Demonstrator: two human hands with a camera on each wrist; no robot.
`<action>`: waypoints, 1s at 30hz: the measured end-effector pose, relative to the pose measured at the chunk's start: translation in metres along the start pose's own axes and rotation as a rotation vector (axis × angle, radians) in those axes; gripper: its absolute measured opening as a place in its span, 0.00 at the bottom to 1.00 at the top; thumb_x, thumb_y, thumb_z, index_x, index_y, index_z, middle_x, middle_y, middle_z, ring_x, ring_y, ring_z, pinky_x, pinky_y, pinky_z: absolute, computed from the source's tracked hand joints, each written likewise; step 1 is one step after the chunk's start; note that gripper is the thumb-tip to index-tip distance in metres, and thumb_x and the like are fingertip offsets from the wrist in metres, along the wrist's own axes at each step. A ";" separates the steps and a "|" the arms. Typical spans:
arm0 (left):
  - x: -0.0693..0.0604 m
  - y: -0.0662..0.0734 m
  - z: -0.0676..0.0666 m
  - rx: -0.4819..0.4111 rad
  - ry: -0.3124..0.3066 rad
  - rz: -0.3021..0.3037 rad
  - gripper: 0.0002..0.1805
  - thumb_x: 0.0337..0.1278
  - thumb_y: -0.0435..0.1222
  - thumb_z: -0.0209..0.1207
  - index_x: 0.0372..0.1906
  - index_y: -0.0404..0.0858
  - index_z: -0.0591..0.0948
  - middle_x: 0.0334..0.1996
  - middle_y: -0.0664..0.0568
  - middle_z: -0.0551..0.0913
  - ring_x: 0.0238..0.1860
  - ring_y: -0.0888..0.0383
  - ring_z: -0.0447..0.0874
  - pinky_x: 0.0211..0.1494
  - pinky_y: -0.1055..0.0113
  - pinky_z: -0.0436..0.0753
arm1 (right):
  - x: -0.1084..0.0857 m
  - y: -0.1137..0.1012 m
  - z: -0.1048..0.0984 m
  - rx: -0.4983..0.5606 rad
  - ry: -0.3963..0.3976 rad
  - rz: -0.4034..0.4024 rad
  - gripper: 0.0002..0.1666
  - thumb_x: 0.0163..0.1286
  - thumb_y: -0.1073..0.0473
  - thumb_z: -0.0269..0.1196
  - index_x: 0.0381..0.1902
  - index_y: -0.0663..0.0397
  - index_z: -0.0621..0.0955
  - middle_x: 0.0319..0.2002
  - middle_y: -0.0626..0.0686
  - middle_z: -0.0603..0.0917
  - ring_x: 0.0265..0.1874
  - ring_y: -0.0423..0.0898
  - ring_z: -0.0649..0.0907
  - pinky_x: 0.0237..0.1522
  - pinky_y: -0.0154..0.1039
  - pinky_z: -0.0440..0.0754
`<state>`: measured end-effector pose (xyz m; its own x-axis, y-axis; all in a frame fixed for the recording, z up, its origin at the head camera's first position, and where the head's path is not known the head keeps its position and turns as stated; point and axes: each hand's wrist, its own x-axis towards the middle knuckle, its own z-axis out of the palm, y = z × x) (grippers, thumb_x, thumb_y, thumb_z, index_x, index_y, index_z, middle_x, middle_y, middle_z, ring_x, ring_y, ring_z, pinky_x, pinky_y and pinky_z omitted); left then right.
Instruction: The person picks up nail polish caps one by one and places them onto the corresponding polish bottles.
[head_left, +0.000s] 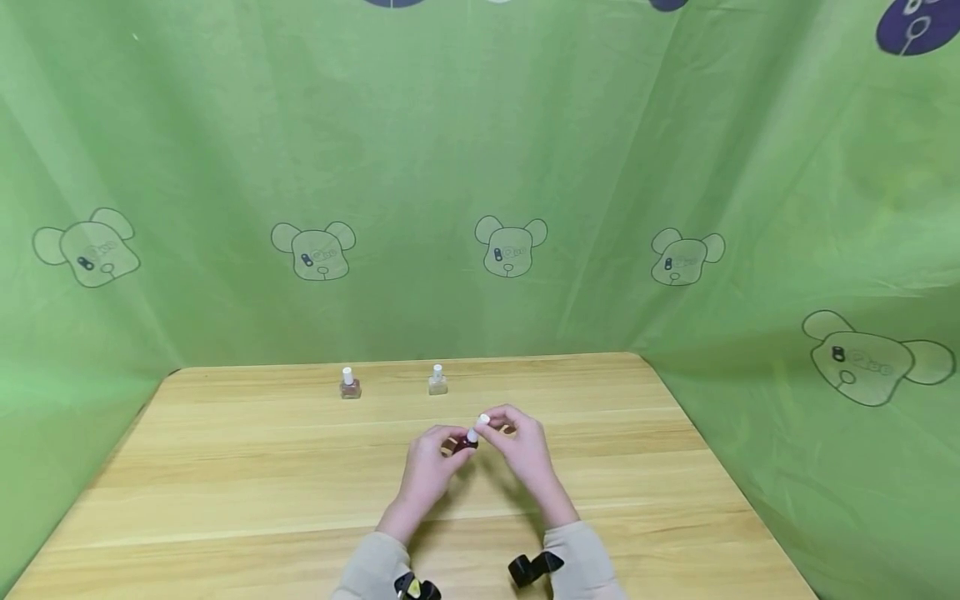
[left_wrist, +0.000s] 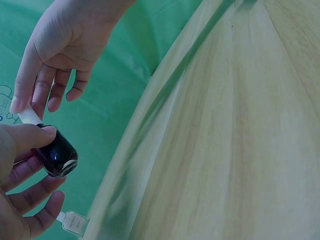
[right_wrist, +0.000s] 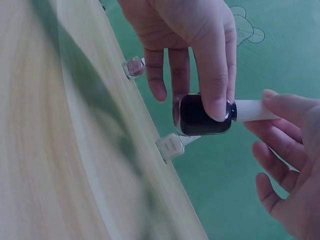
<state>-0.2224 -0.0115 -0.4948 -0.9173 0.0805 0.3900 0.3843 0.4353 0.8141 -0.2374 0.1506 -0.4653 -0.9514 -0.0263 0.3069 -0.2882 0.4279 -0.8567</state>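
My left hand (head_left: 430,463) holds a dark nail polish bottle (right_wrist: 200,116) by its body, between thumb and fingers. With thumb and fingertips my right hand (head_left: 529,452) pinches the bottle's long white cap (right_wrist: 252,110). That cap stands at the bottle's neck, in line with the body; whether it is still threaded on I cannot tell. Both hands are raised over the table, close together. In the left wrist view the dark bottle (left_wrist: 56,152) tilts, its base toward the lower right. The left thumb covers part of its glass.
On the wooden table (head_left: 247,483), toward the back, stand a pinkish nail polish bottle (head_left: 350,387) and a clear one (head_left: 437,383), both with white caps. Green printed curtains (head_left: 420,167) enclose the back and sides. A black strapped device (head_left: 534,570) is at the right wrist.
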 end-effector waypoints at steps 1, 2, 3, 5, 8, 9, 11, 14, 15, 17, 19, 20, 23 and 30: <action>0.000 0.000 0.000 0.008 0.004 0.005 0.11 0.49 0.35 0.70 0.40 0.37 0.86 0.35 0.47 0.88 0.34 0.56 0.85 0.34 0.77 0.81 | 0.000 -0.001 0.001 0.003 0.011 0.010 0.09 0.57 0.55 0.72 0.34 0.49 0.85 0.31 0.49 0.88 0.33 0.38 0.82 0.45 0.37 0.77; 0.000 0.000 0.000 0.014 0.008 0.006 0.11 0.49 0.35 0.70 0.40 0.37 0.86 0.35 0.47 0.88 0.34 0.56 0.85 0.34 0.77 0.81 | -0.001 -0.001 0.001 0.006 0.023 0.016 0.09 0.56 0.55 0.73 0.34 0.50 0.85 0.31 0.49 0.88 0.33 0.38 0.82 0.44 0.36 0.77; 0.000 0.000 0.001 0.020 0.011 0.010 0.11 0.49 0.34 0.70 0.40 0.37 0.86 0.35 0.48 0.88 0.34 0.57 0.85 0.34 0.77 0.81 | -0.001 -0.001 0.002 0.010 0.035 0.019 0.09 0.56 0.55 0.73 0.33 0.50 0.85 0.31 0.49 0.88 0.32 0.38 0.82 0.44 0.35 0.77; 0.000 0.001 0.001 0.035 0.022 0.015 0.12 0.48 0.34 0.70 0.40 0.37 0.86 0.36 0.48 0.88 0.34 0.57 0.85 0.34 0.76 0.81 | -0.001 -0.002 0.004 0.015 0.061 0.023 0.10 0.55 0.56 0.73 0.33 0.51 0.85 0.31 0.50 0.88 0.31 0.37 0.81 0.42 0.33 0.77; -0.001 0.003 0.000 0.059 0.042 0.021 0.12 0.48 0.34 0.71 0.40 0.37 0.86 0.35 0.48 0.88 0.34 0.57 0.85 0.34 0.76 0.81 | -0.001 -0.001 0.007 0.017 0.100 0.018 0.11 0.54 0.56 0.74 0.32 0.53 0.84 0.30 0.52 0.88 0.29 0.35 0.81 0.38 0.30 0.78; -0.001 0.003 0.000 0.071 0.050 0.026 0.12 0.48 0.34 0.71 0.40 0.38 0.86 0.35 0.48 0.88 0.33 0.57 0.85 0.34 0.76 0.80 | -0.002 -0.002 0.008 0.022 0.112 0.019 0.11 0.54 0.56 0.74 0.32 0.54 0.84 0.29 0.52 0.87 0.28 0.35 0.80 0.37 0.29 0.78; -0.001 0.005 0.001 0.091 0.066 0.033 0.12 0.47 0.34 0.71 0.40 0.38 0.86 0.35 0.49 0.88 0.33 0.57 0.85 0.34 0.76 0.80 | -0.003 -0.002 0.010 0.028 0.131 0.014 0.11 0.53 0.57 0.74 0.31 0.55 0.84 0.28 0.53 0.87 0.26 0.35 0.79 0.33 0.28 0.78; -0.002 0.005 0.001 0.112 0.085 0.041 0.12 0.47 0.33 0.71 0.40 0.38 0.86 0.35 0.49 0.88 0.32 0.58 0.85 0.33 0.76 0.79 | -0.003 -0.003 0.012 0.039 0.141 0.011 0.11 0.53 0.57 0.74 0.31 0.55 0.84 0.27 0.53 0.86 0.25 0.35 0.78 0.30 0.27 0.77; -0.003 0.005 0.001 0.116 0.088 0.043 0.12 0.47 0.34 0.71 0.39 0.38 0.86 0.35 0.50 0.88 0.32 0.58 0.84 0.33 0.77 0.79 | -0.003 -0.002 0.013 0.040 0.138 0.012 0.11 0.54 0.57 0.74 0.31 0.55 0.84 0.28 0.54 0.86 0.25 0.35 0.78 0.31 0.27 0.77; -0.003 0.005 0.001 0.117 0.092 0.047 0.12 0.47 0.34 0.71 0.39 0.38 0.85 0.35 0.49 0.88 0.32 0.58 0.84 0.33 0.76 0.79 | -0.002 0.000 0.012 0.041 0.112 0.006 0.11 0.55 0.57 0.73 0.35 0.55 0.84 0.31 0.54 0.87 0.28 0.35 0.79 0.33 0.27 0.78; -0.002 0.004 0.002 0.111 0.091 0.046 0.12 0.47 0.34 0.71 0.39 0.38 0.85 0.35 0.49 0.88 0.32 0.58 0.84 0.34 0.76 0.80 | -0.001 0.002 0.011 0.047 0.060 -0.006 0.13 0.58 0.57 0.71 0.41 0.55 0.85 0.35 0.55 0.88 0.32 0.37 0.81 0.36 0.28 0.79; -0.002 0.004 0.002 0.104 0.090 0.043 0.12 0.47 0.34 0.71 0.40 0.38 0.85 0.35 0.49 0.88 0.33 0.58 0.85 0.34 0.76 0.80 | -0.001 0.003 0.010 0.053 0.028 -0.010 0.14 0.60 0.58 0.70 0.44 0.54 0.84 0.38 0.54 0.89 0.35 0.38 0.83 0.38 0.29 0.79; -0.002 0.002 0.002 0.074 0.083 0.026 0.12 0.48 0.34 0.71 0.40 0.37 0.85 0.36 0.48 0.88 0.34 0.57 0.85 0.35 0.75 0.82 | 0.000 0.005 0.006 0.060 -0.056 -0.017 0.16 0.64 0.57 0.67 0.50 0.51 0.84 0.43 0.53 0.89 0.41 0.42 0.84 0.43 0.33 0.79; -0.001 0.000 0.004 0.008 0.069 0.012 0.13 0.48 0.33 0.70 0.41 0.34 0.85 0.36 0.45 0.88 0.35 0.54 0.86 0.35 0.77 0.84 | 0.000 0.004 0.002 0.056 -0.084 0.002 0.14 0.64 0.53 0.66 0.48 0.47 0.85 0.43 0.48 0.89 0.40 0.41 0.84 0.46 0.37 0.81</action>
<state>-0.2221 -0.0077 -0.4966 -0.9030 0.0238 0.4290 0.3944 0.4420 0.8056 -0.2389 0.1504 -0.4692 -0.9572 -0.1016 0.2712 -0.2893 0.3769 -0.8799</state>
